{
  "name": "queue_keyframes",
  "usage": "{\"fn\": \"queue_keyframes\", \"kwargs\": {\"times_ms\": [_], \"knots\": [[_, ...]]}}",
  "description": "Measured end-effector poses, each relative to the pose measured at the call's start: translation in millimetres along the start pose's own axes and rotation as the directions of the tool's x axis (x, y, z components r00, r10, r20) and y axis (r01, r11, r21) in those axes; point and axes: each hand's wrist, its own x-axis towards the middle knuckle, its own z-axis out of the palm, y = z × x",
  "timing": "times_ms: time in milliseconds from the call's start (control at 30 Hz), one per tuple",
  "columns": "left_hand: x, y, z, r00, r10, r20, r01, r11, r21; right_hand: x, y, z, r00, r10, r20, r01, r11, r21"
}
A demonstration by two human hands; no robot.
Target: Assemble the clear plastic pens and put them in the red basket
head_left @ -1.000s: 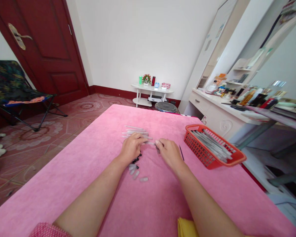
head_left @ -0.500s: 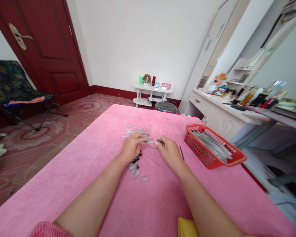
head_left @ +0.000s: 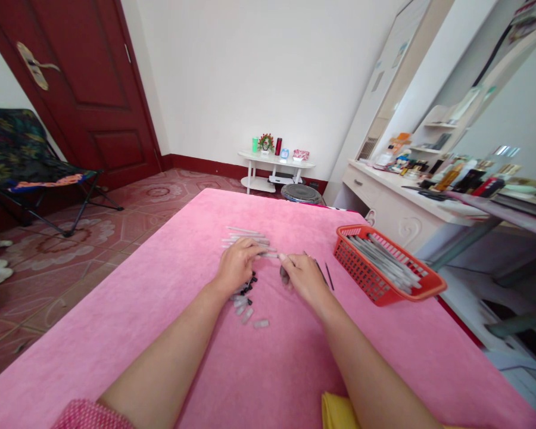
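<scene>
My left hand point(head_left: 236, 266) and my right hand point(head_left: 302, 273) meet over the middle of a pink cloth-covered table point(head_left: 170, 298). Both hands are closed in a pinch on one thin clear pen barrel point(head_left: 270, 255) held between them. A thin dark refill point(head_left: 320, 272) sticks out behind my right hand's fingers. Several clear barrels point(head_left: 243, 237) lie in a row just beyond my left hand. Small black tips point(head_left: 249, 283) and clear caps point(head_left: 246, 311) lie under my left wrist.
A red plastic basket point(head_left: 384, 287) full of grey pens stands at the right, with a second dark refill point(head_left: 329, 276) lying beside my right hand. A white dresser point(head_left: 386, 202) runs along the right; a folding chair point(head_left: 22, 161) and red door point(head_left: 84, 83) are at left.
My right hand has turned slightly and drawn back, so a dark refill now shows behind its fingers. My left hand has stayed in place on the barrel.
</scene>
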Motion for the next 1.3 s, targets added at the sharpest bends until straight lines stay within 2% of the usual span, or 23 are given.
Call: {"fn": "queue_keyframes", "kwargs": {"times_ms": [67, 100, 167, 200, 267, 333, 433, 500, 567, 633, 700, 767, 967, 1300], "knots": [[1, -3, -1, 0.988, -0.106, -0.116, 0.095, 0.991, -0.096, -5, -5, 1, 0.988, -0.094, 0.125, 0.095, 0.995, -0.009], [2, -5, -1, 0.965, -0.188, -0.182, 0.158, 0.973, -0.169, -9, -8, 3, 0.965, -0.156, 0.21, 0.163, 0.987, -0.016], [4, -9, 0, 0.886, -0.373, -0.276, 0.258, 0.89, -0.375, -17, -16, 6, 0.895, -0.25, 0.37, 0.284, 0.958, -0.04], [5, -10, 0, 0.838, -0.464, -0.287, 0.282, 0.819, -0.499, -21, -20, 8, 0.865, -0.267, 0.425, 0.324, 0.944, -0.066], [7, -11, -1, 0.752, -0.615, -0.236, 0.284, 0.627, -0.725, -27, -26, 9, 0.84, -0.271, 0.469, 0.369, 0.921, -0.127], [8, -11, -2, 0.689, -0.71, -0.141, 0.258, 0.423, -0.869, -29, -27, 7, 0.84, -0.27, 0.471, 0.371, 0.919, -0.134], [9, -11, -4, 0.643, -0.766, -0.03, 0.224, 0.225, -0.948, -23, -19, 0, 0.836, -0.266, 0.479, 0.321, 0.946, -0.036], [9, -11, -4, 0.637, -0.771, 0.01, 0.214, 0.165, -0.963, -15, -12, -5, 0.877, -0.229, 0.422, 0.247, 0.969, 0.012], [9, -10, -3, 0.636, -0.771, 0.032, 0.213, 0.136, -0.968, -8, -8, -7, 0.943, -0.174, 0.282, 0.165, 0.985, 0.054], [9, -7, -1, 0.638, -0.768, 0.057, 0.226, 0.116, -0.967, -2, -6, -5, 0.984, -0.136, 0.112, 0.127, 0.988, 0.086], [9, -4, 0, 0.644, -0.759, 0.092, 0.254, 0.099, -0.962, 1, -5, -1, 0.992, -0.123, -0.019, 0.124, 0.989, 0.084], [9, -1, 1, 0.655, -0.746, 0.123, 0.28, 0.088, -0.956, 2, -5, 2, 0.989, -0.112, -0.092, 0.119, 0.991, 0.069], [9, 2, 1, 0.659, -0.736, 0.152, 0.309, 0.08, -0.948, 3, 0, 7, 0.982, -0.085, -0.169, 0.095, 0.994, 0.053], [9, 3, 1, 0.677, -0.714, 0.179, 0.361, 0.11, -0.926, 1, -4, 3, 0.979, -0.101, -0.179, 0.095, 0.995, -0.044]]}}
